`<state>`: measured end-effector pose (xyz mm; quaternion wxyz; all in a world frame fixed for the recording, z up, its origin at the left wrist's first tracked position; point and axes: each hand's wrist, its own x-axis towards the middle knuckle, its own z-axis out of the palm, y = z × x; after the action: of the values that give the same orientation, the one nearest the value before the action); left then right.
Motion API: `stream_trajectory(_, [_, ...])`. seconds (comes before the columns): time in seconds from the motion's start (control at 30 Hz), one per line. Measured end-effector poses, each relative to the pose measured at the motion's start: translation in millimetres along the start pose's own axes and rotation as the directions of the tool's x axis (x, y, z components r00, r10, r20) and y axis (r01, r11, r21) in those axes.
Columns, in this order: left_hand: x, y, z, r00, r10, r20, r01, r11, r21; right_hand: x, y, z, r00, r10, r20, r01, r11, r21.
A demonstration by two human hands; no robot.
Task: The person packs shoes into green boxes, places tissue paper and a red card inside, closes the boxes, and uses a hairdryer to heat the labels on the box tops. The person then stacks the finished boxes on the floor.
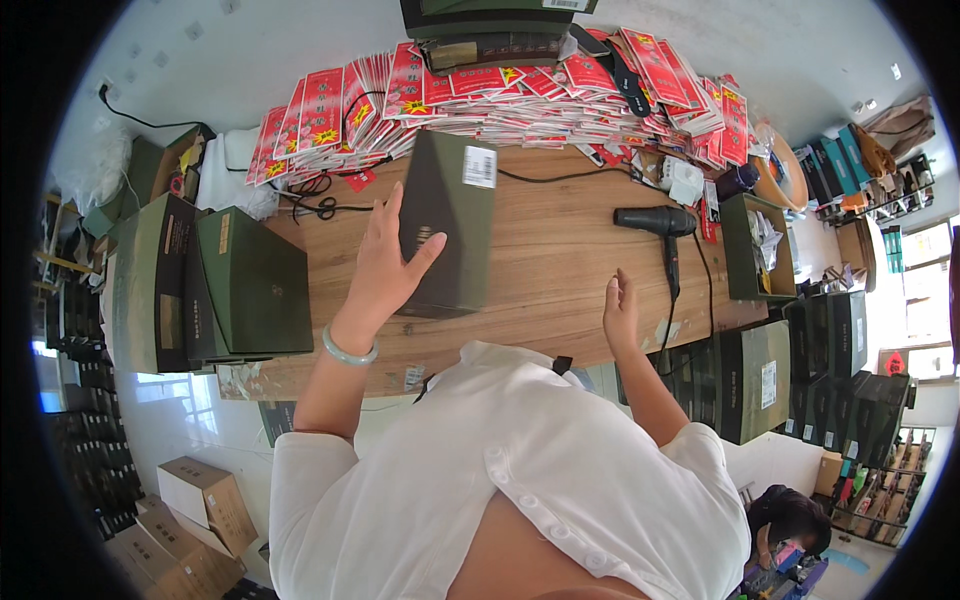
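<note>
A dark green shoe box (458, 225) with a white label stands on the wooden table (560, 250) in front of me. My left hand (388, 262), with a pale bangle at its wrist, lies against the box's left side. Its fingers are spread and the thumb reaches over the box's face. Right of the box, near the table's front edge, my right hand (621, 308) has its fingers stretched out and holds nothing. A black hair dryer (660, 222) lies just beyond it, handle toward me.
Red printed packets (560, 100) are heaped along the back wall, with another box (490, 50) on top. Green boxes (250, 285) stand at the left edge; an open green box (755, 245) sits right. Scissors (318, 207) and cables lie behind. A person (790, 535) is at lower right.
</note>
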<state>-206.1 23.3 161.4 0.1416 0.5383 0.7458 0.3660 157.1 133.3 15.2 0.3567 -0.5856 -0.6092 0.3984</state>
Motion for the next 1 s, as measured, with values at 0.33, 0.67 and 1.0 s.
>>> stream_trajectory(0.33, [-19.1, 27.4, 9.1, 0.985, 0.03, 0.173, -0.118, 0.844, 0.524, 136.0, 152.3, -124.2, 0.909, 0.216, -0.357, -0.409, 0.634, -0.656])
stream_trajectory(0.67, [-33.2, 92.5, 65.9, 0.98, -0.185, 0.074, 0.064, 0.643, 0.763, 235.3, 229.5, -143.7, 0.921, 0.362, 0.143, -0.275, 0.865, -0.419])
stream_trajectory(1.0, [-66.3, 106.1, 79.5, 0.999, 0.047, -0.025, -0.015, 0.701, 0.713, 216.1, 169.0, -127.4, 0.61, 0.511, 0.606, -0.775, 0.543, 0.322])
